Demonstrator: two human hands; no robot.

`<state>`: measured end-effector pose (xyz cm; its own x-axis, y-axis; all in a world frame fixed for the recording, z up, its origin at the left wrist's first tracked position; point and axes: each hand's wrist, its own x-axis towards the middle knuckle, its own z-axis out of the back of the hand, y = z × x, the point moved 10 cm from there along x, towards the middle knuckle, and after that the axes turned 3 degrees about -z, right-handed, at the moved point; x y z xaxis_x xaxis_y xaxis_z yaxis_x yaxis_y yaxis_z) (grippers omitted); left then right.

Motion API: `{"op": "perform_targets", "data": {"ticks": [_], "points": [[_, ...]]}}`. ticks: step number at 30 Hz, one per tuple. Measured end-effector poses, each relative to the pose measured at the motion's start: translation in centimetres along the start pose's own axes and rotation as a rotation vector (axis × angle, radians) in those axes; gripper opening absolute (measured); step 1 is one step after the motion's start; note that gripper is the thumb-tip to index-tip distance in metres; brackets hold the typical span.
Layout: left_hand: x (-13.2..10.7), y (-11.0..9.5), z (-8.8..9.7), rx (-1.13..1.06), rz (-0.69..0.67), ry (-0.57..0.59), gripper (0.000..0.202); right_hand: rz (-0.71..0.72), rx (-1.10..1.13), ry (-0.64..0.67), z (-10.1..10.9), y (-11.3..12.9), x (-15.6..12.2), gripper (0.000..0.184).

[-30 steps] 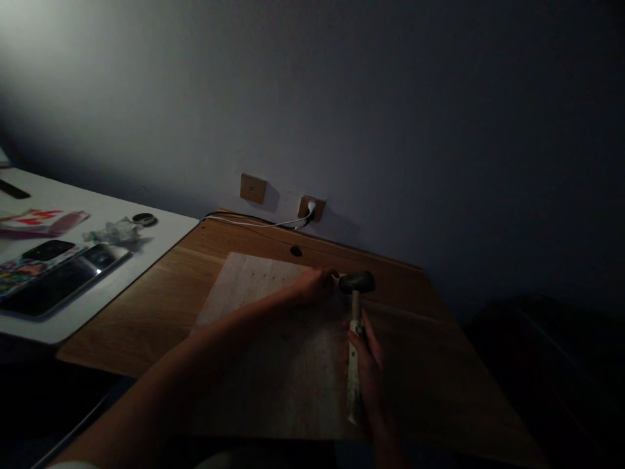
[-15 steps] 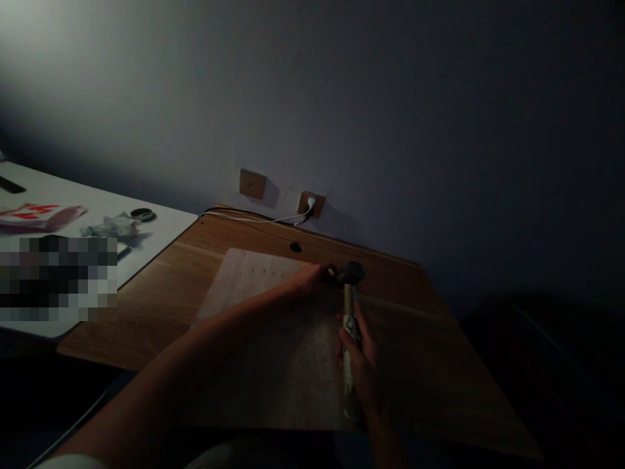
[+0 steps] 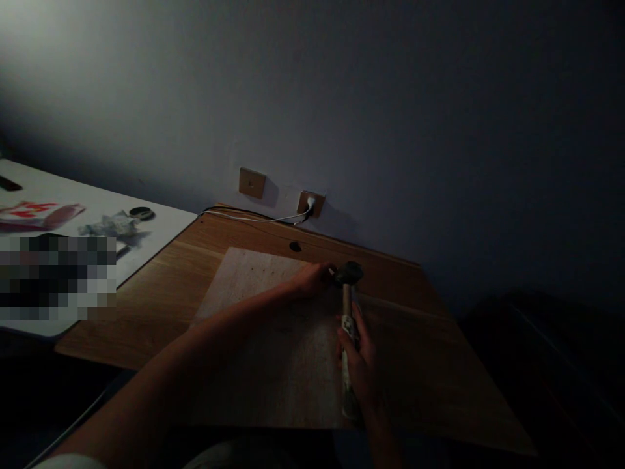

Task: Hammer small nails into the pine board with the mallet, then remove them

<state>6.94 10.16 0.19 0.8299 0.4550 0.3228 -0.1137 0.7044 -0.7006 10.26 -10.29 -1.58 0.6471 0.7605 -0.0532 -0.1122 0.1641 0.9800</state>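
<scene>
My right hand (image 3: 359, 352) is wrapped round the wooden handle of a hammer (image 3: 348, 273), whose dark head points away from me. Just left of that head, my left hand (image 3: 312, 279) rests at the far right part of a pale wooden board (image 3: 288, 365). Its fingers are pinched together, and whatever is between them is too small and dark to make out. Along the board's far edge runs a short row of small dark marks, perhaps nail heads or holes. My left forearm crosses over the board.
The board lies on a brown wooden desk (image 3: 415, 365) against the wall. White and black cables run to a wall socket (image 3: 311, 204). On the left, a white table (image 3: 161, 225) bears a red-and-white packet (image 3: 39, 215), crumpled plastic (image 3: 112, 225) and a roll of tape (image 3: 141, 213).
The hammer and both hands stay almost where they were; the hammer head has shifted very slightly left. The view has moved a little.
</scene>
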Motion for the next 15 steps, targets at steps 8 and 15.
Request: {"op": "perform_targets", "data": {"ticks": [8, 15], "points": [[0.00, -0.04, 0.01, -0.065, -0.018, -0.013, 0.041, 0.007, 0.016, 0.029, -0.32, -0.02, -0.04, 0.077], [-0.01, -0.27, 0.02, -0.078, -0.039, -0.009, 0.041, 0.000, 0.048, 0.018, -0.38, 0.51, -0.36, 0.079]]}}
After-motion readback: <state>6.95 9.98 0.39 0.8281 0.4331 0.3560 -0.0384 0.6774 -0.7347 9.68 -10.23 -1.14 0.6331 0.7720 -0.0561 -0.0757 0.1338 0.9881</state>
